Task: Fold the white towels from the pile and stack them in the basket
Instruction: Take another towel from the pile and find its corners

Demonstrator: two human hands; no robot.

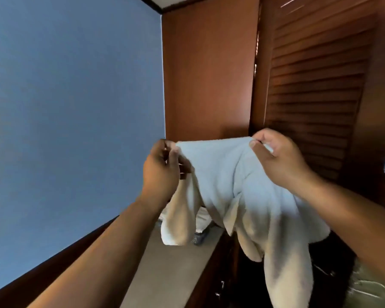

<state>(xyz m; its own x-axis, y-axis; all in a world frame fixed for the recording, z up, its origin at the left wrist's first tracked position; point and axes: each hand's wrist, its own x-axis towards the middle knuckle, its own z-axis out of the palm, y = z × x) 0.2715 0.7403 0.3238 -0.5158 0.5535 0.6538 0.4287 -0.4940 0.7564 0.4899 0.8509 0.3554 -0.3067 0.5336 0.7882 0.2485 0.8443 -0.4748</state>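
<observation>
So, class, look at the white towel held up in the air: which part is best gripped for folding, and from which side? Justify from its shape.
Grip the white towel by the two ends of its top edge, pinching from the outer sides, as the left hand and right hand do. That edge runs straight between them, while the rest hangs bunched below.

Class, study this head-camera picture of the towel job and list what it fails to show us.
- Head view: the basket and the pile are both out of frame.
- Head view: the towel has its lower end cut off by the bottom edge.
- Head view: the left hand and right hand pinch the top edge, and the cloth hides some of their fingertips.
- Head view: the pale shapes behind the towel are mostly covered and blurred.
</observation>
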